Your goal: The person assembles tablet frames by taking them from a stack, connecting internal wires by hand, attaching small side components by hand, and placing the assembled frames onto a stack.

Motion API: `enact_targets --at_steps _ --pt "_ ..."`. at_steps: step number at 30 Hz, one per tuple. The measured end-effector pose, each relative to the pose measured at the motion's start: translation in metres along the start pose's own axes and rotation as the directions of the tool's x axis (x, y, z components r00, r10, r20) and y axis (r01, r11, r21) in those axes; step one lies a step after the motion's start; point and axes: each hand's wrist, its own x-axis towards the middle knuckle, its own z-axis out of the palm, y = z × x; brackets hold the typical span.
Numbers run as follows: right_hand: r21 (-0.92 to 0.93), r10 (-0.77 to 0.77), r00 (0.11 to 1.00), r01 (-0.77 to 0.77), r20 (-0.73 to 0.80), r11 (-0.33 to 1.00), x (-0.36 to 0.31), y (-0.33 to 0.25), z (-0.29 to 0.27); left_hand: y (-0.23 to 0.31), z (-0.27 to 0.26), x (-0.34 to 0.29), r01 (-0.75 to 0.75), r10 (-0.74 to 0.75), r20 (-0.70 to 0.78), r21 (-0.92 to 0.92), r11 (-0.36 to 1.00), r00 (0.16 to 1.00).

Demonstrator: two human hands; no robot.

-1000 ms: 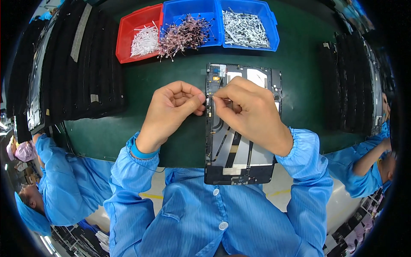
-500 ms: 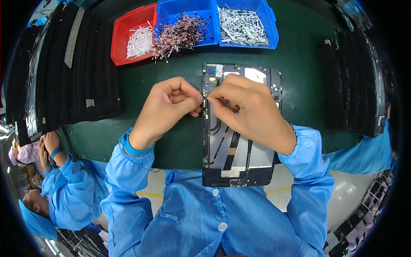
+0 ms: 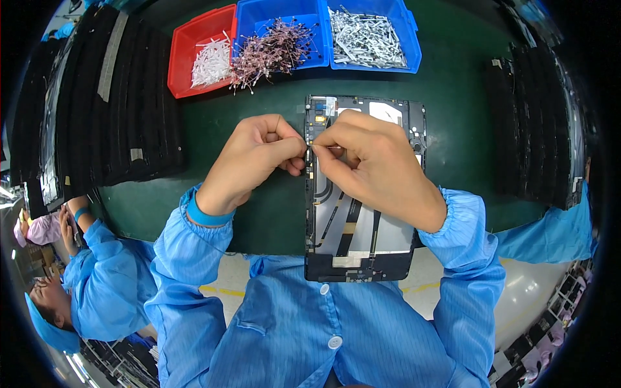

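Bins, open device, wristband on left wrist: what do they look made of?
Red bin and blue bins: likely moulded plastic, semi-gloss; even colour, thick rims. Device's grey panel: perhaps metal, satin; smooth, pale sheen. Device's black frame: probably plastic, matte; little reflection. Blue wristband: rubber or fabric, can't tell; smooth, flat band.

The person's two bare hands, one left hand [image 3: 249, 161] and one right hand [image 3: 378, 161]; one opened tablet [image 3: 352, 223]; one red bin [image 3: 183, 63]; two blue bins [image 3: 409, 52]; three heaps of small parts [image 3: 275, 53], too many to count; one blue wristband [image 3: 210, 218]; two white buttons [image 3: 334, 343].
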Motion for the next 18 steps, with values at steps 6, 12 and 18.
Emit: enact_targets --at_steps 6,12,18 --pt "0.003 0.029 0.999 -0.029 -0.041 1.000 0.0011 -0.0025 0.0004 -0.0024 0.0027 -0.0002 -0.027 0.027 -0.016 0.006 1.000 1.000" --pt "-0.007 0.003 0.993 -0.004 -0.117 1.000 0.0008 -0.0017 0.0017 -0.0055 0.0033 -0.0017 -0.076 0.076 -0.019 0.024 0.997 0.997" --pt "0.000 0.003 0.997 -0.003 -0.080 1.000 -0.0001 -0.0001 0.0011 -0.0072 -0.0015 -0.0062 -0.087 0.087 0.013 0.005 0.996 0.996"
